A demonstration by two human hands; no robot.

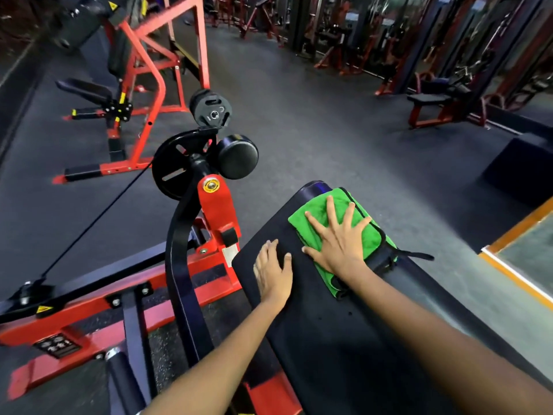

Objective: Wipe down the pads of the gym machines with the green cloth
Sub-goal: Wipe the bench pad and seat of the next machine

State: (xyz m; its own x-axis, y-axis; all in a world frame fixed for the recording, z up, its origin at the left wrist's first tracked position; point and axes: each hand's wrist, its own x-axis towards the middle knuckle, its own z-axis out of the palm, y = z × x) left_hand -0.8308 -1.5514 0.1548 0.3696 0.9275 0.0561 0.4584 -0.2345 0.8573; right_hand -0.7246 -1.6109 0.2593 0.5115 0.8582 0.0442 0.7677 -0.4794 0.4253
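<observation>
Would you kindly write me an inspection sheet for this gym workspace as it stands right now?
Surface: long black pad, dark, no marks discernible.
Job's things: green cloth lies folded on the pad's far end.
Clutter: nothing seen on the pad.
Hands: right hand presses flat on the cloth, fingers spread; left hand rests flat on the pad beside it.
Cables: black cable runs taut from the machine's black cam disc down to the left.
Surroundings: round roller pad, weight plate, red machine frame, bench behind.
</observation>
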